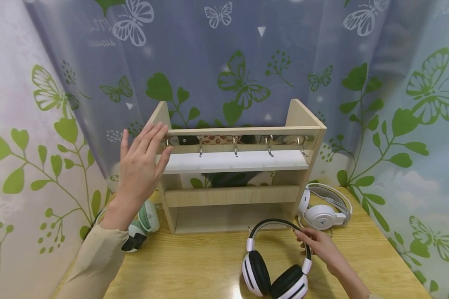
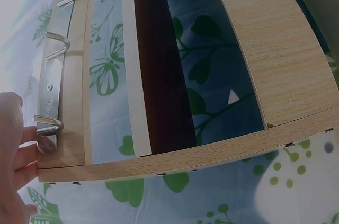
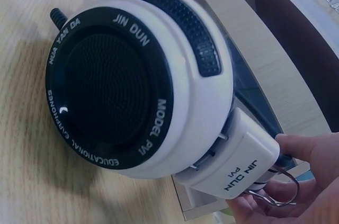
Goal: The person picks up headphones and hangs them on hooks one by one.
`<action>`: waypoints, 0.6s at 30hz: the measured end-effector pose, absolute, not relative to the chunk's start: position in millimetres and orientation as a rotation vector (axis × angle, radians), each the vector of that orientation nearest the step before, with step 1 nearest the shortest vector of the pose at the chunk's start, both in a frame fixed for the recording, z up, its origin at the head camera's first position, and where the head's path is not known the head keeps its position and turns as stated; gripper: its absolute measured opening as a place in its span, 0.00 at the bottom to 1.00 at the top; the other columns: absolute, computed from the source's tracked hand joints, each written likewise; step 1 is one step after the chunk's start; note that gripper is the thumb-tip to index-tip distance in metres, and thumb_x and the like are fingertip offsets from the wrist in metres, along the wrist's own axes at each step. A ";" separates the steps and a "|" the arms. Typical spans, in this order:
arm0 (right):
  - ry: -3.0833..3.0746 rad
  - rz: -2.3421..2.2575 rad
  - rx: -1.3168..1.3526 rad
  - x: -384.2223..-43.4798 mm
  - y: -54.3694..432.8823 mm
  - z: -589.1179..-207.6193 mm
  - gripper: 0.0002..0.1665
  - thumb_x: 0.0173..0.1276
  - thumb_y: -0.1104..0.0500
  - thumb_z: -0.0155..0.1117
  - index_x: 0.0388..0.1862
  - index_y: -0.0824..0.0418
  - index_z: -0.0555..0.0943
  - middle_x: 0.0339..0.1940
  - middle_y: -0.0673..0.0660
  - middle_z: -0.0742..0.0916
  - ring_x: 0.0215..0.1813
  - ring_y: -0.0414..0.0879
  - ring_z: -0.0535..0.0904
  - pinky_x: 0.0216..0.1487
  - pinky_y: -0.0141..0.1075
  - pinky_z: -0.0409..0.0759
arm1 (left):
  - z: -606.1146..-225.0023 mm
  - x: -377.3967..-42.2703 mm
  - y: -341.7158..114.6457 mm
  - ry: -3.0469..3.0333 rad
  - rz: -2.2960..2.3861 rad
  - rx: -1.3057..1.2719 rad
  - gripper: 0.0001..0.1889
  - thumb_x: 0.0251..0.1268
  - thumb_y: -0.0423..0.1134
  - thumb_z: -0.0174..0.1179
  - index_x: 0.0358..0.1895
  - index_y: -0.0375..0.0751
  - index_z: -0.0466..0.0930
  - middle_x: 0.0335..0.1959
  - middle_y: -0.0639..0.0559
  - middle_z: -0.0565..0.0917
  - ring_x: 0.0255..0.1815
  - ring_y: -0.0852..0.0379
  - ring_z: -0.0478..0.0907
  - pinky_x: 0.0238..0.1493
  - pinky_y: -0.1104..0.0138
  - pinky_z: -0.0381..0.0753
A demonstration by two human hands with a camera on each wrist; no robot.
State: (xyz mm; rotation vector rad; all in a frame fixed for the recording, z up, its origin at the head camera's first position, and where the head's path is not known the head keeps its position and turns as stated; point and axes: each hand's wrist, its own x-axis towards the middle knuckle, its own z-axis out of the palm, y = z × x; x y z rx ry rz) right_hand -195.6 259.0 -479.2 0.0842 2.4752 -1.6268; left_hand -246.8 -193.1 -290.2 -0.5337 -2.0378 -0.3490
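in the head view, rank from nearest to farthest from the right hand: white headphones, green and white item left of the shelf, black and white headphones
1. Black and white headphones: held in the right hand, in front of the shelf.
2. White headphones: beyond the hand, right of the shelf.
3. Green and white item: over left of the shelf.

A desk corner screened by cloth; whether in a home, office or studio cannot be told. Butterfly-and-leaf curtains point(image 1: 194, 45) hang behind the wooden rack point(image 1: 232, 197) and along its 2 sides. Beneath it is a wood-grain table point(image 1: 187, 265), with white headphones point(image 1: 319, 216) right of it.
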 end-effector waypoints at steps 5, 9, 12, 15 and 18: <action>2.490 -1.624 0.011 -196.4 257.6 -477.3 0.28 0.80 0.54 0.56 0.62 0.79 0.73 0.46 0.66 0.86 0.39 0.52 0.85 0.38 0.42 0.87 | -289.9 -246.6 -192.7 -2.035 -0.344 -0.531 0.32 0.82 0.60 0.39 0.72 0.41 0.73 0.70 0.44 0.76 0.74 0.45 0.68 0.80 0.43 0.41; 2.484 -1.638 -0.050 -196.6 257.3 -475.7 0.28 0.81 0.55 0.55 0.63 0.80 0.72 0.47 0.67 0.86 0.41 0.52 0.85 0.37 0.43 0.88 | -289.7 -246.5 -192.3 -2.035 -0.343 -0.530 0.32 0.82 0.60 0.38 0.71 0.41 0.73 0.70 0.44 0.76 0.74 0.45 0.68 0.80 0.43 0.41; 2.485 -1.643 -0.052 -197.1 256.7 -473.6 0.29 0.81 0.55 0.55 0.64 0.80 0.71 0.48 0.67 0.85 0.41 0.53 0.85 0.36 0.43 0.88 | -289.3 -246.0 -192.4 -2.035 -0.341 -0.528 0.32 0.82 0.60 0.38 0.71 0.41 0.73 0.70 0.44 0.76 0.74 0.45 0.68 0.80 0.43 0.41; 2.493 -1.645 -0.044 -197.2 256.0 -470.8 0.29 0.81 0.55 0.55 0.64 0.80 0.71 0.48 0.67 0.85 0.41 0.51 0.85 0.38 0.43 0.88 | -289.2 -245.8 -192.3 -2.036 -0.343 -0.529 0.32 0.82 0.60 0.38 0.71 0.41 0.73 0.70 0.44 0.76 0.74 0.45 0.68 0.80 0.44 0.40; 2.510 -1.646 -0.033 -197.0 255.5 -468.1 0.29 0.80 0.55 0.56 0.65 0.79 0.71 0.48 0.66 0.86 0.40 0.49 0.84 0.38 0.42 0.87 | -289.4 -245.5 -192.1 -2.037 -0.345 -0.528 0.32 0.82 0.60 0.38 0.71 0.41 0.73 0.70 0.44 0.76 0.74 0.45 0.68 0.80 0.43 0.40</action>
